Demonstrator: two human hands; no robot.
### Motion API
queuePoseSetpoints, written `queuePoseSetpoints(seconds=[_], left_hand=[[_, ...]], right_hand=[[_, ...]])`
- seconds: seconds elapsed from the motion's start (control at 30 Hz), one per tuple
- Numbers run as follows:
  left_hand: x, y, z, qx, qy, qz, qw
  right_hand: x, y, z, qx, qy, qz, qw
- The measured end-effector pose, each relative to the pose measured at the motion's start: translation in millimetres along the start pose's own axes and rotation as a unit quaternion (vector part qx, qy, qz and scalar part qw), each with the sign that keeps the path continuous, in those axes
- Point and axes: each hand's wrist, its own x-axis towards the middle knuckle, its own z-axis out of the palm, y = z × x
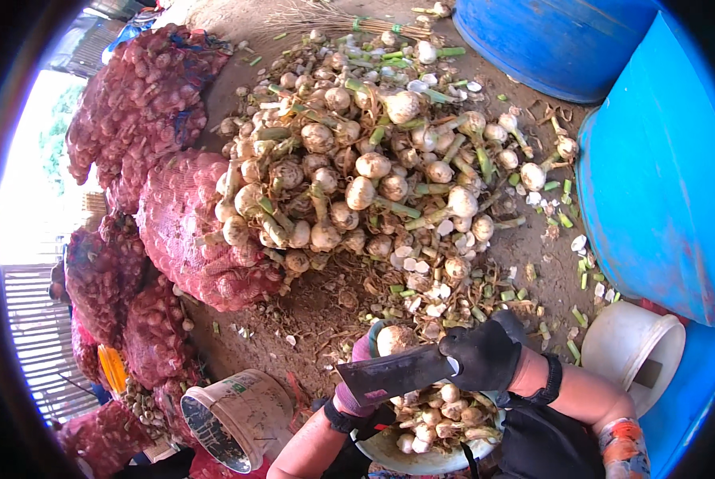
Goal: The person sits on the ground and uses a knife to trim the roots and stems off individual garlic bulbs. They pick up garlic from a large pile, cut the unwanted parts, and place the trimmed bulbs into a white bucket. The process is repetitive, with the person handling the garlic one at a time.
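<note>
In my left hand [353,399], wearing a pink and grey glove, is a pale round garlic bulb [394,339]; the blade hides part of this grip. My right hand [485,353], in a black glove, is closed on the handle of a dark, broad cleaver [393,374]. The blade points left, across the front of my left hand. Below both hands sits a pale basin [397,461] with trimmed bulbs [445,415] in it. Ahead lies a large heap of soil-stained bulbs [357,164] with thick green stems.
Red mesh sacks [202,231] full of bulbs stand along the left. A dirty white bucket [246,407] lies tilted at the lower left, another white bucket [625,343] at the right. Blue barrels [533,48] rise at the upper right. Stem cuttings [573,347] and peelings litter the dirt floor.
</note>
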Motion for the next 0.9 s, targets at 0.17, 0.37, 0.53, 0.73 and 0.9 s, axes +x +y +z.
queuePoseSetpoints(seconds=[0.17,0.37,0.53,0.73,0.9], left_hand=[[-2,-20,-13,0.216,-0.04,0.035,0.975],[-12,0,24,0.193,-0.107,-0.014,0.975],[-14,19,28,0.216,-0.265,-0.006,0.94],[12,6,26,-0.028,-0.095,0.024,0.995],[20,-16,42,-0.197,-0.102,0.089,0.971]], right_hand=[[-7,6,2,-0.015,-0.004,-0.006,1.0],[-15,24,11,0.021,-0.048,0.016,0.998],[-31,92,34,-0.069,-0.156,0.234,0.957],[-24,57,20,0.326,0.034,0.178,0.928],[-13,19,-1,0.451,-0.062,0.263,0.851]])
